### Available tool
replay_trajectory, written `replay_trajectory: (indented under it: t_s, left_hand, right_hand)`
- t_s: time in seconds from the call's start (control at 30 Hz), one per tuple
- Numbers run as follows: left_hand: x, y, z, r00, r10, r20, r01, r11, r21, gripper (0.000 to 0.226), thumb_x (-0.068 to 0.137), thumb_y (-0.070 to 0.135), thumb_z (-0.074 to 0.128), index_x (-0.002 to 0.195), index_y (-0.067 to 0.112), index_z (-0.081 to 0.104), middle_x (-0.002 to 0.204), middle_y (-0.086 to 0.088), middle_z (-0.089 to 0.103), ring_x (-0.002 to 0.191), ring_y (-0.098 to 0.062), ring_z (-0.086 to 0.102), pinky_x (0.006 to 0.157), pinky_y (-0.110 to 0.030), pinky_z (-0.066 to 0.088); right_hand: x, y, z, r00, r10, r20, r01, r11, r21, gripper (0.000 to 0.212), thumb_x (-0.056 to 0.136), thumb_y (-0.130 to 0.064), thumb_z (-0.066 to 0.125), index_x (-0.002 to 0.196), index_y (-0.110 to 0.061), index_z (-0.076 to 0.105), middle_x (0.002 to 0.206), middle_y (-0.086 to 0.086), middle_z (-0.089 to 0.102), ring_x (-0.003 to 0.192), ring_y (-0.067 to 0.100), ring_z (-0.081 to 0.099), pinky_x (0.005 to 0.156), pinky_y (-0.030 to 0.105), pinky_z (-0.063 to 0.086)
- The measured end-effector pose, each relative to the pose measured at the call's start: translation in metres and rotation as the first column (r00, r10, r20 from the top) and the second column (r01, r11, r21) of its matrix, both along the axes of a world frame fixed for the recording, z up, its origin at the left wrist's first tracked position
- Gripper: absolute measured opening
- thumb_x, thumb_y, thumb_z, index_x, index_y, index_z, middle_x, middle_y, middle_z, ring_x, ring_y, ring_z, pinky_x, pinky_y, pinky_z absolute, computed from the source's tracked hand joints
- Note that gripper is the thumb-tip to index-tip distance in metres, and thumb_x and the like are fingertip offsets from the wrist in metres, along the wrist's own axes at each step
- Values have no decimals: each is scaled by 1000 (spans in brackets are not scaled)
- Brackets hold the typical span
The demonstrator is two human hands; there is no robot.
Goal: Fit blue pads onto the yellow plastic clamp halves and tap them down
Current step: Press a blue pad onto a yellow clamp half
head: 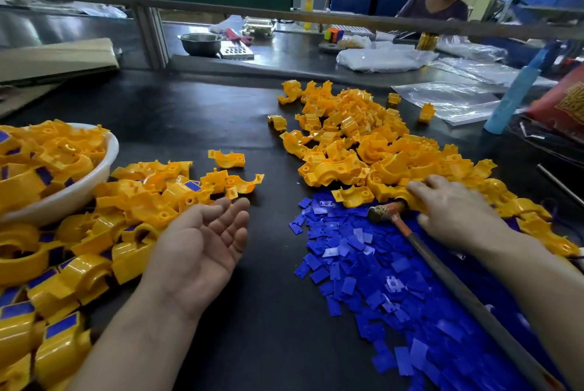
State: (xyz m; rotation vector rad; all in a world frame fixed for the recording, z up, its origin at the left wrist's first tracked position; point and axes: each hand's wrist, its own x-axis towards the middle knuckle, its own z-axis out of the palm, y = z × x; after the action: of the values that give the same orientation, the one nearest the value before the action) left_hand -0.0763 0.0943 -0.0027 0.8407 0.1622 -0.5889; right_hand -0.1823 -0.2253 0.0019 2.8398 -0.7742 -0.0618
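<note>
Left hand (205,242) palm-up, empty | right hand (455,210) on yellow clamp halves (363,137)

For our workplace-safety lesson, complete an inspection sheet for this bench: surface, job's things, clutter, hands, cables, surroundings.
Surface: dark bench top, bare strip mid-bench.
Job's things: bare yellow halves heaped right; blue pads nearer; padded halves left, some in white bowl; hammer on the pads.
Clutter: plastic bags, cardboard.
Hands: left hand open, palm up, empty; right hand on yellow heap, grip unclear.
Cables: possibly thin wires, right edge.
Surroundings: another person beyond a rail; metal bowl.
</note>
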Motion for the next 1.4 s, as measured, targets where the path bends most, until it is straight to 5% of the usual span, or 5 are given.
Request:
replay_trajectory:
  t_s: [0.5,0.7,0.97,1.23,1.4]
  left_hand:
    - [-31,-22,-2,921,-332,204,205,858,472,14,96,15,56,107,13,65,84,-7,77,65,-14,68,57,-27,54]
    - [-52,-26,-6,641,-571,513,162,754,637,41,83,40,74,119,50,59,112,21,68,95,-4,69,78,-28,59]
    - [-58,-25,-7,533,-590,607,217,788,576,48,76,44,73,121,55,59,119,18,67,107,-7,66,91,-37,55]
    - [-69,-27,-1,49,-652,756,-110,749,653,45,81,36,74,124,40,64,130,28,51,129,2,45,101,-12,38]
    - [-68,-29,-3,233,-583,778,-292,721,628,17,87,50,61,88,34,67,84,12,62,85,-5,59,71,-24,48]
  right_hand:
    - [-53,17,21,739,-154,656,-85,944,318,28,87,-7,62,109,-24,66,104,-6,62,90,8,55,70,17,42]
    - [-60,97,44,761,-619,194,-344,-130,930,21,72,-3,64,84,-16,76,93,9,74,72,22,70,54,27,54]
    - [-50,144,30,891,-451,-47,-203,-490,848,22,91,3,47,106,7,63,70,18,63,52,19,59,41,24,47]
    - [-48,154,17,905,-422,-50,-118,-364,924,27,95,-13,41,106,1,60,66,11,52,42,16,46,30,21,30]
    - [-61,146,28,896,-429,113,-205,-173,963,34,98,-39,38,108,-21,64,79,4,71,52,21,60,35,28,44]
